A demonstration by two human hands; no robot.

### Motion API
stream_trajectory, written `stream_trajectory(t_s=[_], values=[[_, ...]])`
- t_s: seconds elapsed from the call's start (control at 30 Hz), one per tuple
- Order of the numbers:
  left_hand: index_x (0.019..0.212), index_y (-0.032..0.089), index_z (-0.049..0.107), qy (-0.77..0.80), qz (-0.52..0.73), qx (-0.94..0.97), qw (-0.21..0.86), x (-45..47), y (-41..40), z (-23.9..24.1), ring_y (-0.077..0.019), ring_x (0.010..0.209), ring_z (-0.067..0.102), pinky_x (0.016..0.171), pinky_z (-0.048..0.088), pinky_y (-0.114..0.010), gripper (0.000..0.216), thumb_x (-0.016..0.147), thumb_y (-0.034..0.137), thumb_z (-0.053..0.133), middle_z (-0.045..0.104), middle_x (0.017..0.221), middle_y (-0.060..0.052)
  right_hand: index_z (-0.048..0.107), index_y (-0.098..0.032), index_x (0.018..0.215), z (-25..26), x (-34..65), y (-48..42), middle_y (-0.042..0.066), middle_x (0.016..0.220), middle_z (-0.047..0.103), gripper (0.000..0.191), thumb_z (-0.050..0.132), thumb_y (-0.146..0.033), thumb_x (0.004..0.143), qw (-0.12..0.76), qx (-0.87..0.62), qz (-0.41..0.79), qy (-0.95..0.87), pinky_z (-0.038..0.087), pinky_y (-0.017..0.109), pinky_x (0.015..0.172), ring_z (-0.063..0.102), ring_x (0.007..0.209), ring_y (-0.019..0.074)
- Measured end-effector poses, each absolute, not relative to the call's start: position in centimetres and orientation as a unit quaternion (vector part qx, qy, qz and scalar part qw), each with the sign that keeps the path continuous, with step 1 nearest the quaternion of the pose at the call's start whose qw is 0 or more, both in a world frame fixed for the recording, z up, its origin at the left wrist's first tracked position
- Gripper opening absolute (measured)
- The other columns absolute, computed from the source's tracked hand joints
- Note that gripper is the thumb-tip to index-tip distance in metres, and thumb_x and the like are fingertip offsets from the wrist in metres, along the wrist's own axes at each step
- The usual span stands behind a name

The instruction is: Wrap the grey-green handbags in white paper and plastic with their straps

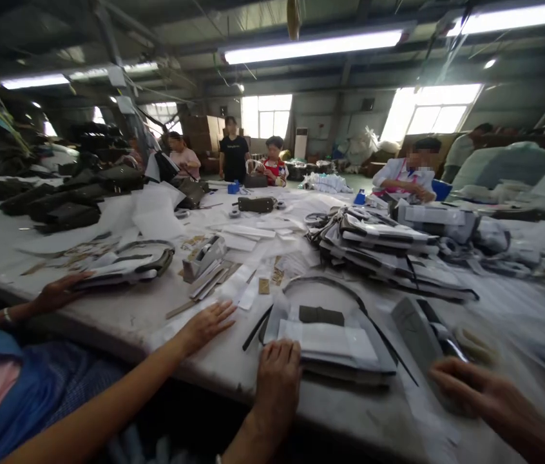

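Note:
In front of me a grey handbag [369,372] lies flat, partly wrapped in white sheets, its dark strap looped out behind it. A small dark olive piece [321,315] sits on top of the wrapping. My left hand [278,375] grips the bag's near left corner, fingers curled over its edge. To the right, my right hand [466,386] is closed on the near end of a grey tape dispenser [415,328]. Motion blurs this hand and the dispenser, and its thumb side is hard to make out. A tan tape roll [475,345] shows beside the dispenser.
At my left, a co-worker's outstretched hand [207,328] reaches across the table; the other hand [60,291] touches another wrapped bag [132,267]. A second tape dispenser [205,258] stands between us. Stacked wrapped bags [373,245] rise behind mine. More people work across the table.

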State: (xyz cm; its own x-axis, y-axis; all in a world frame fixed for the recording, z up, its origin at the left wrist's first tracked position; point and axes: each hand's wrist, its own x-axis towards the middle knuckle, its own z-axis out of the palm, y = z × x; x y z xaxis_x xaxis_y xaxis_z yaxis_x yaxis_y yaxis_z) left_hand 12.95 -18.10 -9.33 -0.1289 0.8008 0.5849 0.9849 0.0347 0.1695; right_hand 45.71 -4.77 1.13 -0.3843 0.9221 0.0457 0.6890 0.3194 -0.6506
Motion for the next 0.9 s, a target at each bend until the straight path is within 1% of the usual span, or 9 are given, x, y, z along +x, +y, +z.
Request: stream_trajectory(t_s=[0.07, 0.13, 0.23, 0.33, 0.43, 0.6, 0.67, 0.77, 0.9], values=[[0.126, 0.018, 0.055, -0.705, -0.246, -0.649, 0.141, 13.1, -18.4, -8.2, -0.0247, 0.111, 0.058, 0.1, 0.044, -0.044, 0.04, 0.087, 0.014, 0.061, 0.065, 0.119, -0.008, 0.071, -0.024, 0.074, 4.0, 41.4, -5.4, 0.003, 0.071, 0.068, 0.037, 0.059, -0.059, 0.079, 0.153, -0.455, 0.322, -0.816, 0.051, 0.027, 0.065, 0.063, 0.069, 0.0205], [0.127, 0.017, 0.055, -0.706, -0.236, -0.655, 0.134, 13.1, -18.5, -7.6, -0.0252, 0.114, 0.057, 0.102, 0.043, -0.045, 0.038, 0.089, 0.015, 0.058, 0.064, 0.121, -0.009, 0.069, -0.022, 0.075, 6.1, 36.7, -5.3, 0.002, 0.072, 0.067, 0.031, 0.059, -0.05, 0.082, 0.117, -0.389, 0.348, -0.845, 0.049, 0.027, 0.069, 0.061, 0.071, 0.0191], [0.126, 0.016, 0.055, -0.703, -0.235, -0.657, 0.139, 13.2, -18.6, -7.6, -0.0251, 0.115, 0.057, 0.104, 0.042, -0.045, 0.034, 0.092, 0.016, 0.055, 0.064, 0.121, -0.01, 0.07, -0.019, 0.078, 7.0, 30.6, -4.5, 0.0, 0.072, 0.067, 0.022, 0.06, -0.038, 0.081, 0.063, -0.291, 0.361, -0.884, 0.046, 0.025, 0.067, 0.058, 0.068, 0.0158], [0.127, 0.015, 0.055, -0.699, -0.242, -0.656, 0.152, 13.2, -18.5, -8.0, -0.0245, 0.115, 0.058, 0.105, 0.042, -0.044, 0.034, 0.093, 0.015, 0.053, 0.065, 0.12, -0.01, 0.071, -0.018, 0.079, 6.5, 26.0, -3.2, -0.003, 0.068, 0.065, 0.016, 0.059, -0.028, 0.078, -0.014, -0.212, 0.328, -0.92, 0.04, 0.023, 0.059, 0.053, 0.062, 0.0123], [0.128, 0.014, 0.054, -0.69, -0.255, -0.655, 0.17, 13.2, -18.4, -8.5, -0.0233, 0.117, 0.057, 0.107, 0.04, -0.043, 0.034, 0.093, 0.012, 0.052, 0.066, 0.119, -0.009, 0.072, -0.019, 0.078, 6.0, 22.2, -1.9, -0.006, 0.064, 0.063, 0.012, 0.062, -0.024, 0.075, -0.086, -0.154, 0.289, -0.941, 0.035, 0.021, 0.054, 0.052, 0.058, 0.0106], [0.127, 0.015, 0.055, -0.683, -0.266, -0.654, 0.185, 13.1, -18.4, -8.8, -0.0235, 0.118, 0.057, 0.106, 0.041, -0.043, 0.034, 0.094, 0.01, 0.048, 0.066, 0.119, -0.009, 0.074, -0.019, 0.071, 5.5, 17.5, -0.5, -0.006, 0.055, 0.06, 0.005, 0.071, -0.021, 0.068, -0.216, -0.135, 0.229, -0.939, 0.033, 0.021, 0.05, 0.052, 0.051, 0.0105], [0.126, 0.015, 0.056, -0.685, -0.262, -0.655, 0.183, 13.0, -18.5, -8.8, -0.0243, 0.117, 0.058, 0.106, 0.041, -0.043, 0.034, 0.095, 0.01, 0.046, 0.066, 0.119, -0.009, 0.074, -0.018, 0.068, 5.0, 16.3, -0.2, -0.006, 0.05, 0.058, 0.004, 0.074, -0.017, 0.064, -0.257, -0.129, 0.215, -0.933, 0.034, 0.022, 0.05, 0.05, 0.047, 0.0106], [0.127, 0.015, 0.056, -0.688, -0.255, -0.659, 0.164, 13.0, -18.6, -8.7, -0.0249, 0.118, 0.057, 0.107, 0.04, -0.043, 0.036, 0.093, 0.007, 0.044, 0.066, 0.121, -0.009, 0.073, -0.016, 0.062, 3.8, 15.1, 0.2, -0.005, 0.048, 0.058, 0.006, 0.078, -0.013, 0.06, -0.283, -0.118, 0.203, -0.93, 0.038, 0.025, 0.053, 0.051, 0.047, 0.0124], [0.128, 0.014, 0.055, -0.688, -0.256, -0.662, 0.149, 12.9, -18.6, -8.9, -0.0258, 0.118, 0.057, 0.107, 0.039, -0.044, 0.038, 0.091, 0.006, 0.045, 0.065, 0.122, -0.01, 0.065, -0.017, 0.05, 2.5, 13.9, 0.1, -0.001, 0.046, 0.055, 0.02, 0.083, -0.011, 0.055, -0.273, -0.107, 0.162, -0.942, 0.043, 0.034, 0.068, 0.058, 0.06, 0.0207]])
